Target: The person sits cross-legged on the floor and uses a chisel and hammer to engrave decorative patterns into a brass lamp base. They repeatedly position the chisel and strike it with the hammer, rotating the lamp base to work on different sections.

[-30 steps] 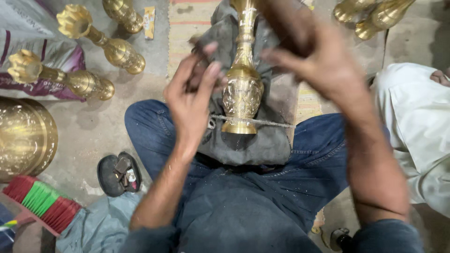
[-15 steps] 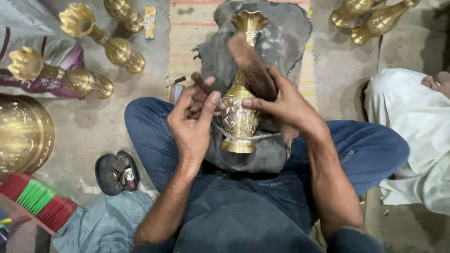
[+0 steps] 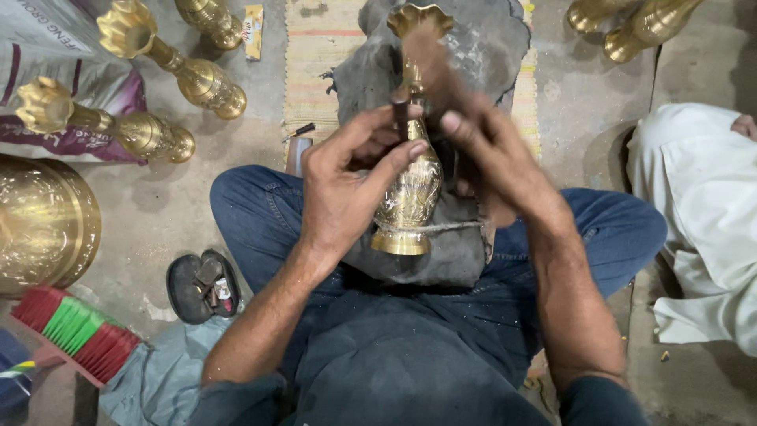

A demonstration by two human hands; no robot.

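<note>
1. Head view: a brass vase [image 3: 410, 185] lies on a grey cushion [image 3: 473, 55] across the lap of a person sitting cross-legged on the floor [image 3: 158, 205], its foot toward the body and its fluted mouth pointing away.
2. The left hand [image 3: 347, 185] grasps a thin dark tool [image 3: 401, 114], tip at the vase's neck, thumb against the vase's belly.
3. The right hand [image 3: 493, 154] is blurred; its fingers curl at the neck, but whether it grips anything I cannot tell.
4. Edges and room: the vase's foot sits just inside the cushion's near edge, bound by a cord. To the left, bare floor separates the knee from two more vases [image 3: 169, 63] and a big brass pot [image 3: 43, 221]. To the right, another person's white clothing [image 3: 702, 205] lies near the knee, so space is tighter there.
5. Against half a second ago: the right hand has moved up from the belly to the neck, and the left hand now shows the tool upright.
</note>
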